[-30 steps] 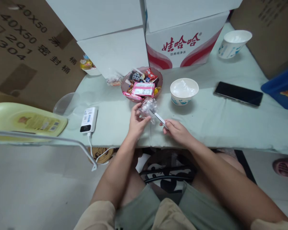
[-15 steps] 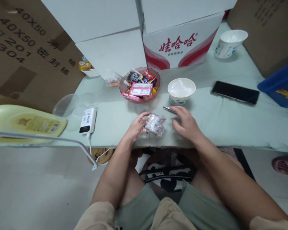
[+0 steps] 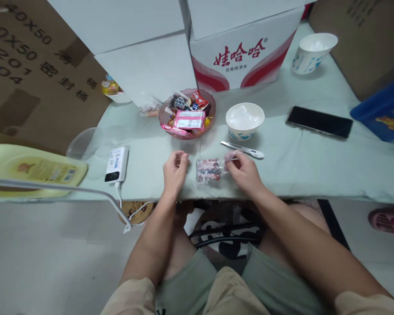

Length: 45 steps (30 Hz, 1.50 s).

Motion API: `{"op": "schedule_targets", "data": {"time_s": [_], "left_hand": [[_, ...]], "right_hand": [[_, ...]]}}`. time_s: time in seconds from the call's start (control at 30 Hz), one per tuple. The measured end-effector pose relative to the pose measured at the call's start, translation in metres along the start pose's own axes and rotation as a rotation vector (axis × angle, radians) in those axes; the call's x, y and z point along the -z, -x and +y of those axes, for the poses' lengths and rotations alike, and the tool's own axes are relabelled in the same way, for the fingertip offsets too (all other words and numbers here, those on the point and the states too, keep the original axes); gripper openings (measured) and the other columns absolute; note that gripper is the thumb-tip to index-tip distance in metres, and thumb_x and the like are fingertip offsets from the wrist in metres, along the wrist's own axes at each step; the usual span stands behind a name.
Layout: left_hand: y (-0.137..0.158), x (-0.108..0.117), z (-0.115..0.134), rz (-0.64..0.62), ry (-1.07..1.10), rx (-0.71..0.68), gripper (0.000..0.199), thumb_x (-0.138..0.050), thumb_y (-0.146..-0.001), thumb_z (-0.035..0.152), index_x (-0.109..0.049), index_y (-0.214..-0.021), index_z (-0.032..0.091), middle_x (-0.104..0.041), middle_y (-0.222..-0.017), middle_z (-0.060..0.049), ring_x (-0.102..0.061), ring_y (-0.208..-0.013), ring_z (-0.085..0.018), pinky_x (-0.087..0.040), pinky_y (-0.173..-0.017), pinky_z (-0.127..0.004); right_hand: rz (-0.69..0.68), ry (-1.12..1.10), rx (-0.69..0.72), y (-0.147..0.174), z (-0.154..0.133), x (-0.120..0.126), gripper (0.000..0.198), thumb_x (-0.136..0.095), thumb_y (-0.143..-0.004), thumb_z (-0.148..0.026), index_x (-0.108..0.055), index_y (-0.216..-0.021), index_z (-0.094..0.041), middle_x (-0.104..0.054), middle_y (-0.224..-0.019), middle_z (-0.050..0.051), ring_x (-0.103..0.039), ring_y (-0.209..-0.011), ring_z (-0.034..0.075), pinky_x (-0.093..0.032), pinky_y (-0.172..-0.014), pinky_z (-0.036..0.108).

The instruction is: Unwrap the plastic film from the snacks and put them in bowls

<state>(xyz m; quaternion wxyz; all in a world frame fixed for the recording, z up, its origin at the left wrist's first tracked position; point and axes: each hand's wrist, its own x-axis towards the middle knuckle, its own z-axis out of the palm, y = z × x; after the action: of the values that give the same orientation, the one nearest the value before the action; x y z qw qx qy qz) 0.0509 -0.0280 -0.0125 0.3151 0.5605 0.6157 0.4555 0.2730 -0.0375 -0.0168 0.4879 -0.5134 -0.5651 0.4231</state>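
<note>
Peeling or spreading the clear film around a small packet seems to be the step in hand; as I judge it, the next move calls for a steadying grip on the packet while the film is drawn clear. The right hand, at three o'clock from the packet, is pinched tight on the film's edge. The left hand, at nine o'clock, is apart from the packet, loosely curled; I cannot tell whether its thumb and fingers meet. The packet sits between them near the table's front edge, dark red with pale patches, its print unreadable beneath crinkled, shiny film. A utility knife lies at two o'clock, a paper cup at one, a candy bowl at eleven.
</note>
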Motion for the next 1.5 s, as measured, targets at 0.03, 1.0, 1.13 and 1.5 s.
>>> {"op": "schedule_targets", "data": {"time_s": [0.03,1.0,1.13,1.5], "left_hand": [[0.001,0.0,0.001,-0.003,-0.013,-0.068,0.044,-0.063,-0.087,0.062,-0.067,-0.101,0.02,-0.073,-0.101,-0.008,-0.07,-0.09,-0.021,-0.055,-0.071,-0.03],[0.0,0.018,0.003,-0.176,-0.224,-0.153,0.023,-0.076,-0.073,0.033,-0.073,-0.093,0.021,-0.072,-0.093,-0.005,-0.065,-0.086,-0.022,-0.051,-0.072,-0.031],[0.002,0.015,0.007,-0.283,-0.014,0.034,0.033,-0.079,-0.073,0.048,-0.073,-0.086,0.019,-0.07,-0.075,-0.003,-0.063,-0.069,-0.018,-0.047,-0.061,-0.027],[0.007,-0.001,0.012,-0.227,-0.02,-0.018,0.028,-0.077,-0.077,0.045,-0.068,-0.08,0.019,-0.068,-0.084,-0.003,-0.062,-0.078,-0.017,-0.051,-0.074,-0.029]], "right_hand": [[0.024,-0.069,-0.061,-0.002,0.002,0.0,0.012,-0.055,-0.083,-0.032,-0.06,-0.088,-0.022,-0.069,-0.094,0.006,-0.066,-0.085,0.02,-0.055,-0.08,0.034],[-0.194,0.129,-0.095,-0.002,0.004,0.01,0.021,-0.056,-0.083,-0.029,-0.063,-0.101,-0.022,-0.071,-0.085,0.003,-0.066,-0.07,0.017,-0.052,-0.066,0.032],[-0.267,0.112,-0.146,0.004,0.004,0.001,0.027,-0.057,-0.085,-0.027,-0.062,-0.111,-0.023,-0.073,-0.113,0.009,-0.071,-0.076,0.017,-0.053,-0.06,0.029],[-0.263,-0.129,-0.347,0.002,0.004,-0.007,0.071,-0.068,-0.082,-0.039,-0.035,-0.143,-0.026,-0.066,-0.125,0.012,-0.071,-0.076,0.016,-0.059,-0.067,0.033]]}}
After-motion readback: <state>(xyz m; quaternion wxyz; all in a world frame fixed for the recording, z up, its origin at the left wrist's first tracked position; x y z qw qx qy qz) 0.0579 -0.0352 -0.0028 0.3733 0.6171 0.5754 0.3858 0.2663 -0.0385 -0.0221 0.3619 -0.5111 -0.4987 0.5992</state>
